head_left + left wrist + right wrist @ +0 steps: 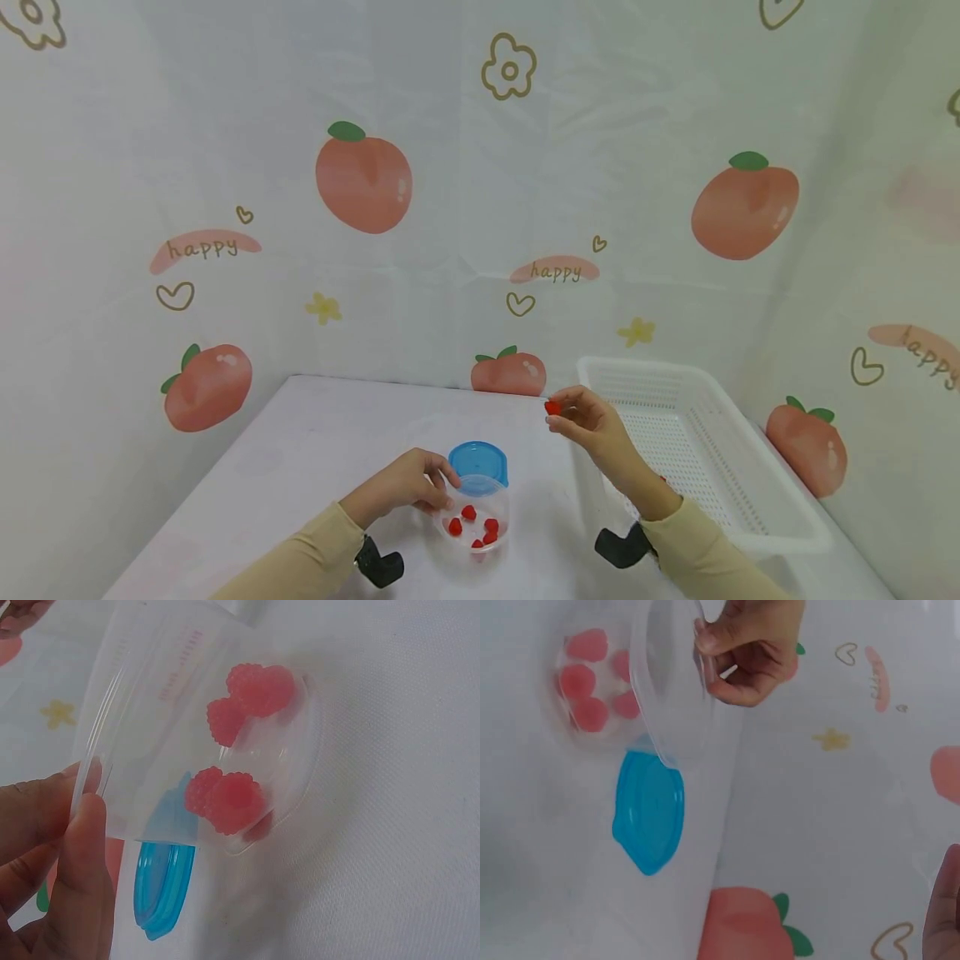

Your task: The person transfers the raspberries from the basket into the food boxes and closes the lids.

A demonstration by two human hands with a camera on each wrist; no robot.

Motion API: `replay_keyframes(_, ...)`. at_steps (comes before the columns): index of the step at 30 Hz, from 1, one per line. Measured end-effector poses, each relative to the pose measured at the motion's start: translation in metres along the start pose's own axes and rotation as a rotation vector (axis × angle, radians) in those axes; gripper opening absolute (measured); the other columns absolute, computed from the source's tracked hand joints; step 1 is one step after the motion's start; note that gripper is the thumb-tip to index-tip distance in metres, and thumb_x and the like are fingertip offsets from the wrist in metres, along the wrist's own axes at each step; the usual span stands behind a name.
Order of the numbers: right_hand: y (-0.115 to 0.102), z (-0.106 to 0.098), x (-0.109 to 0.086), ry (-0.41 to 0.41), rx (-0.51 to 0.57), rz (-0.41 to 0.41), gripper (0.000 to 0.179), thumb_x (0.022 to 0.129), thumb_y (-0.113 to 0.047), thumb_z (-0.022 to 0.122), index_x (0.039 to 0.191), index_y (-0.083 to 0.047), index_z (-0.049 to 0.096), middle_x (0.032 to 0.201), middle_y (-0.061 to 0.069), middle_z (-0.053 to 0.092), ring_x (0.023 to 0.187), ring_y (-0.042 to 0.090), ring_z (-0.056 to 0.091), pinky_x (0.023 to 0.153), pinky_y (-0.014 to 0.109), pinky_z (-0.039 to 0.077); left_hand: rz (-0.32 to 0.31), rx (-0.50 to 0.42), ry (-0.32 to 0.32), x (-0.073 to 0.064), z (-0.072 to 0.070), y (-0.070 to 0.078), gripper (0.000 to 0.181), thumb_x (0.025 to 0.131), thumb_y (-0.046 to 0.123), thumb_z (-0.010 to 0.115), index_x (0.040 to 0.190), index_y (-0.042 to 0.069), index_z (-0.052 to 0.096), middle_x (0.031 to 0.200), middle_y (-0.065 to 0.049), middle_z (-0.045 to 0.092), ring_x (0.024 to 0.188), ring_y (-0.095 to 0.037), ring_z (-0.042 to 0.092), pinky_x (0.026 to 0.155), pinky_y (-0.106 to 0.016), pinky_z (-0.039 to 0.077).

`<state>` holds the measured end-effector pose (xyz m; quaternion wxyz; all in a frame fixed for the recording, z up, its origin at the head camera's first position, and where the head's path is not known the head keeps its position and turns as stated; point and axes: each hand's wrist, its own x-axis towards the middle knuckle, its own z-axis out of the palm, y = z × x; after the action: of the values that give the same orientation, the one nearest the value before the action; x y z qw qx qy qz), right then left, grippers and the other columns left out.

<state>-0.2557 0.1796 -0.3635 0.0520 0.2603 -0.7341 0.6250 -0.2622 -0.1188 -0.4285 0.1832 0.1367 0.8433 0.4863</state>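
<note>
My left hand (417, 478) pinches the rim of a clear plastic tub (135, 742) between thumb and fingers. Several red raspberries (234, 804) lie on the tub's bottom, and the tub stands on the white table. Just behind it is a blue lid (477, 460). Higher up and to the right, my right hand (594, 427) holds a single raspberry (552, 407) at its fingertips, above the table near the basket's left side. Only a sliver of that hand shows at the right wrist view's edge, where its raspberry is out of sight.
A large white perforated basket (806, 527) stands on the right of the table (330, 425). A bit of red (663, 478) shows inside it, mostly hidden behind my right wrist. A printed white curtain (435, 317) hangs along the table's back edge.
</note>
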Motion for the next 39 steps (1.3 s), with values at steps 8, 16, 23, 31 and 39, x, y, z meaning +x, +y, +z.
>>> replay_keyframes(8, 0.012, 0.027, -0.01, -0.116, -0.043, 0.064, 0.027, 0.092, -0.011, 0.065, 0.114, 0.001, 0.056, 0.105, 0.003, 0.062, 0.095, 0.014, 0.064, 0.083, 0.026, 0.056, 0.005, -0.007, -0.004, 0.0, 0.0, 0.0, 0.021, 0.078, 0.004, 0.078, 0.097, 0.002, 0.071, 0.075, -0.005, 0.056, 0.058, -0.013, 0.058, 0.059, -0.025, 0.057)
replay_keyframes(16, 0.026, 0.046, -0.016, -0.188, -0.063, 0.08, 0.028, 0.091, -0.014, 0.066, 0.113, 0.001, 0.057, 0.109, 0.024, 0.061, 0.092, 0.009, 0.064, 0.081, 0.022, 0.056, 0.0, -0.004, -0.003, 0.0, 0.0, 0.001, 0.021, 0.078, 0.004, 0.078, 0.097, 0.003, 0.071, 0.075, -0.005, 0.056, 0.058, -0.012, 0.058, 0.059, -0.025, 0.057)
replay_keyframes(23, 0.038, 0.056, -0.023, -0.252, -0.036, 0.201, 0.029, 0.091, -0.015, 0.067, 0.114, 0.0, 0.057, 0.11, 0.02, 0.061, 0.093, 0.014, 0.062, 0.081, 0.02, 0.055, 0.014, -0.007, -0.011, 0.0, -0.001, 0.001, 0.021, 0.078, 0.004, 0.078, 0.098, 0.001, 0.071, 0.074, -0.004, 0.056, 0.057, -0.012, 0.058, 0.059, -0.026, 0.058)
replay_keyframes(31, 0.045, 0.065, -0.03, -0.257, -0.033, 0.295, 0.027, 0.091, -0.011, 0.066, 0.113, 0.001, 0.059, 0.108, 0.014, 0.062, 0.092, 0.019, 0.06, 0.078, 0.021, 0.057, 0.017, -0.009, -0.015, 0.0, -0.001, 0.001, 0.022, 0.078, 0.004, 0.078, 0.099, 0.001, 0.071, 0.075, -0.005, 0.057, 0.058, -0.012, 0.059, 0.06, -0.026, 0.058)
replay_keyframes(39, 0.051, 0.067, -0.03, -0.258, -0.036, 0.297, 0.024, 0.091, -0.009, 0.066, 0.112, 0.0, 0.06, 0.108, 0.014, 0.063, 0.091, 0.019, 0.06, 0.076, 0.02, 0.056, 0.007, -0.003, -0.005, 0.001, 0.0, -0.001, 0.022, 0.078, 0.006, 0.078, 0.098, 0.002, 0.071, 0.074, -0.004, 0.057, 0.058, -0.012, 0.058, 0.059, -0.026, 0.058)
